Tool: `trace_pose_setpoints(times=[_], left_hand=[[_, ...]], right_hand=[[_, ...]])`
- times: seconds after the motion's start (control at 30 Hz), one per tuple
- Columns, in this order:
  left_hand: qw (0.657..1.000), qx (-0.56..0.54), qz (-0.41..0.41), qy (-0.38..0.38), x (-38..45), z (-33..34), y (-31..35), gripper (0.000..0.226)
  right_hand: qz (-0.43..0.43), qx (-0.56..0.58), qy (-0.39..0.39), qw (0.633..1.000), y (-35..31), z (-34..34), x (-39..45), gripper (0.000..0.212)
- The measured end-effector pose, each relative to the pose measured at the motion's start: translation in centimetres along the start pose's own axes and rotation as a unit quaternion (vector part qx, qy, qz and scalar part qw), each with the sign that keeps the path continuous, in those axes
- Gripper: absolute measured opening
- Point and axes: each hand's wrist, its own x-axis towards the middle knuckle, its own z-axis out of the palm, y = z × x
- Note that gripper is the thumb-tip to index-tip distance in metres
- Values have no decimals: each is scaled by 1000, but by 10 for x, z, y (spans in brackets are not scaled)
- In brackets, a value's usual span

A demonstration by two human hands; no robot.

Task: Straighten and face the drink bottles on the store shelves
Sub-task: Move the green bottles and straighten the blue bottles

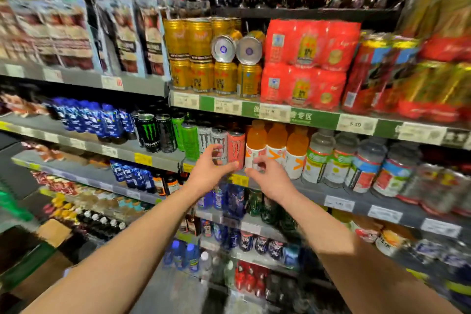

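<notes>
On the middle shelf [316, 190] stands a row of Monster cans, then three orange drink bottles. My left hand [212, 171] is held up in front of the white Monster can [219, 139]. Its fingers are loosely curved and the thumb tip reaches the pink Monster can [236, 144]. I cannot see a closed grip there. My right hand [265, 176] is at the base of the leftmost orange drink bottle [256, 139]. It holds this bottle with fingers curled on the white label and the thumb at the left side. Both arms reach in from below.
Clear bottles with green and red labels [318, 158] stand right of the orange ones. Black and green Monster cans [150, 132] and blue bottles [107, 122] stand to the left. Gold cans [201, 58] and red multipacks [305, 64] fill the shelf above. Lower shelves hold more drinks.
</notes>
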Motion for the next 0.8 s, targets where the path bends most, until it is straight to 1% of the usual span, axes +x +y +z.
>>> trace_pose_setpoints(times=[0.1, 0.23, 0.4, 0.53, 0.67, 0.8], left_hand=[[999, 22, 42, 9, 1, -17, 37, 53], [996, 37, 77, 2, 8, -46, 82, 61], [989, 70, 126, 5, 19, -77, 136, 63], [982, 89, 167, 11, 35, -96, 169, 69], [971, 111, 210, -8, 60, -118, 195, 72], [961, 121, 249, -29, 95, -137, 216, 69]], right_hand=[[-44, -15, 15, 999, -31, -19, 0, 39], [-100, -56, 37, 993, -68, -48, 7, 40], [-156, -44, 66, 985, -108, -82, 23, 35], [-186, -74, 67, 977, -139, -97, 38, 38], [-206, -97, 62, 972, -169, -107, 59, 43], [-238, -99, 87, 962, -196, -119, 84, 42]])
